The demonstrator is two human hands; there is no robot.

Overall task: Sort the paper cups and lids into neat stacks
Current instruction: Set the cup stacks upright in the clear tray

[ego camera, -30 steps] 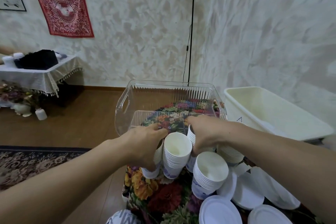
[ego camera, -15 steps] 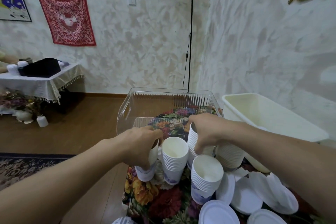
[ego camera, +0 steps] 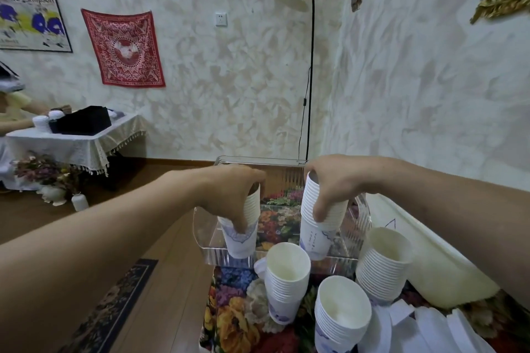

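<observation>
Each hand, left hand and right hand, has its fingers wrapped round an upright stack of white paper cups, left stack and right stack, right above the clear plastic bin

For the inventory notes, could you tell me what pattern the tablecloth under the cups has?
The multicoloured floral-print tablecloth: bright flowers on dark ground, seen in the head view.

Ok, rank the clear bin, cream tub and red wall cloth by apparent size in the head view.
1. Cream tub, though closeness inflates it.
2. Clear bin, partly hidden by hands.
3. Red wall cloth, farthest away; true sizes unsure.
</observation>
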